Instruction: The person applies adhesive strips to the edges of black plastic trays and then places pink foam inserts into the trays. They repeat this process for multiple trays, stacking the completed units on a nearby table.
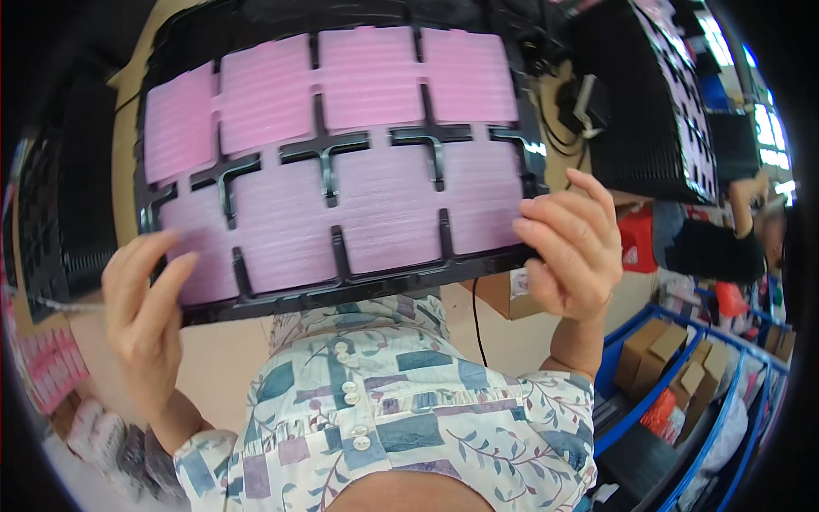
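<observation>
In front of me lies a black plastic tray (pixel 341 286) with two rows of compartments. Flat, ribbed pink foam sheets (pixel 373 77) fill the far row, and paler pink-lilac sheets (pixel 388 205) fill the near row. My left hand (pixel 145 316) is at the tray's near left corner, its finger and thumb apart over the end sheet and slightly blurred. At the near right corner is my right hand (pixel 572 243), fingers spread and bent, tips over the rim by the last sheet. Whether either hand presses on the tray cannot be told.
Stacks of black trays stand to the left (pixel 85 188) and the far right (pixel 636 102). Black cables (pixel 559 128) run beside the tray. Blue-framed bins (pixel 653 316) with cardboard boxes (pixel 653 354) are at lower right. Another person (pixel 712 243) is at the right.
</observation>
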`<state>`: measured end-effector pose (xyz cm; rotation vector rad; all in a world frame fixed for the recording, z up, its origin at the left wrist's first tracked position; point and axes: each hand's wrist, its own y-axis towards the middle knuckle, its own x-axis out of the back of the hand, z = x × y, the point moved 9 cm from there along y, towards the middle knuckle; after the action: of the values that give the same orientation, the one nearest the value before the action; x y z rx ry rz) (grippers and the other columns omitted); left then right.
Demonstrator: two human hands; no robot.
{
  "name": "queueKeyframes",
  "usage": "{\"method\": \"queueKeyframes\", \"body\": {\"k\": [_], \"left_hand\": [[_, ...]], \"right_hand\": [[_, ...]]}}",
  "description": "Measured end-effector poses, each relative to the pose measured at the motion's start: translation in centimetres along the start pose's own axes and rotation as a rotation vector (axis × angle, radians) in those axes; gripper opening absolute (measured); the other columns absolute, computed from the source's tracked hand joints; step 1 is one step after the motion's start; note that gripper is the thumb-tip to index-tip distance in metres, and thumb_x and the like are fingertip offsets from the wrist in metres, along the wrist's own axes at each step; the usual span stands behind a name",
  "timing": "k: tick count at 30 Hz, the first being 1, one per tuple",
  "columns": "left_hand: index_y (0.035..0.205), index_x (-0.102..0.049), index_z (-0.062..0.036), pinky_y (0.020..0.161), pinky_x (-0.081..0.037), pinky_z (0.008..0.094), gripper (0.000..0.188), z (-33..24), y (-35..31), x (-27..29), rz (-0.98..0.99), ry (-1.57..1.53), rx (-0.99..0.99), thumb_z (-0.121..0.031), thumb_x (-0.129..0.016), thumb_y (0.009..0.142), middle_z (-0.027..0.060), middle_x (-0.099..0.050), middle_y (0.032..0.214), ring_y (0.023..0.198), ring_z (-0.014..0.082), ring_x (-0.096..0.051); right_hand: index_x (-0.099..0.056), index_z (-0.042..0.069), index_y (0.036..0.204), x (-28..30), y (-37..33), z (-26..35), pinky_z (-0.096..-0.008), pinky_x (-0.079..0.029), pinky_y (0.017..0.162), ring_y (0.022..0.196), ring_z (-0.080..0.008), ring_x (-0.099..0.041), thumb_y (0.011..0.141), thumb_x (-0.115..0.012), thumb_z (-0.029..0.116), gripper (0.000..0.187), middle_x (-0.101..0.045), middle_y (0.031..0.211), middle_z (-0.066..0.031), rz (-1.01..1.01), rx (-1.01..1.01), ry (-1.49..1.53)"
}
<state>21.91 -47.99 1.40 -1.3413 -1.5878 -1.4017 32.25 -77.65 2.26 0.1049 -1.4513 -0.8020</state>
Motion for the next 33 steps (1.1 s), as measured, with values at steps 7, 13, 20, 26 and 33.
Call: {"method": "queueKeyframes", "body": {"k": [7,13,20,26,33], "left_hand": [[0.098,-0.068,0.0036,0.094,-0.048,0.0441,0.021,1.7,0.0,1.2,-0.1,-0.047,-0.007,0.006,-0.059,0.078,0.0154,-0.069,0.11,0.105,0.0349,-0.064],[0.1,-0.07,0.0011,0.096,-0.05,0.0435,0.027,0.4,-0.5,-1.5,-0.003,-0.057,-0.068,0.005,-0.067,0.073,0.0133,-0.069,0.115,0.108,0.0321,-0.065],[0.104,-0.07,-0.0046,0.103,-0.043,0.0447,0.034,0.6,0.5,-1.5,0.074,0.06,-0.036,-0.001,-0.072,0.071,0.011,-0.066,0.124,0.115,0.0284,-0.061],[0.101,-0.071,-0.0067,0.103,-0.038,0.0459,0.033,1.0,0.8,-1.4,0.118,0.002,-0.071,-0.002,-0.073,0.069,0.0113,-0.066,0.121,0.113,0.0292,-0.061],[0.116,-0.065,-0.0017,0.098,-0.047,0.0445,0.047,2.5,5.4,-0.4,-0.033,-0.005,-0.103,-0.008,-0.077,0.071,0.0171,-0.06,0.129,0.114,0.0379,-0.058]], "right_hand": [[-0.071,-0.003,0.102,-1.5,-1.1,0.4,-0.0583,-0.04,0.104,0.099,-0.0323,-0.068,0.089,-0.055,0.064,0.07,-0.071,0.106,-0.0153,0.148,0.005,-0.083],[-0.07,0.0,0.114,-4.0,0.0,-0.1,-0.0579,-0.033,0.111,0.113,-0.0315,-0.065,0.089,-0.048,0.069,0.077,-0.068,0.119,-0.0145,0.298,0.009,-0.062],[-0.073,0.002,0.109,-3.5,0.0,-1.0,-0.0588,-0.028,0.112,0.113,-0.0316,-0.063,0.09,-0.048,0.069,0.074,-0.07,0.115,-0.0125,0.238,-0.093,0.002],[-0.073,0.003,0.11,-3.8,-0.9,-1.8,-0.0605,-0.025,0.113,0.118,-0.032,-0.06,0.089,-0.048,0.068,0.072,-0.07,0.117,-0.0117,0.266,-0.166,0.109],[-0.072,0.005,0.106,-0.8,3.1,-5.4,-0.053,-0.034,0.11,0.114,-0.0286,-0.061,0.079,-0.078,0.026,0.035,-0.069,0.117,-0.0098,0.031,-0.148,0.094]]}}
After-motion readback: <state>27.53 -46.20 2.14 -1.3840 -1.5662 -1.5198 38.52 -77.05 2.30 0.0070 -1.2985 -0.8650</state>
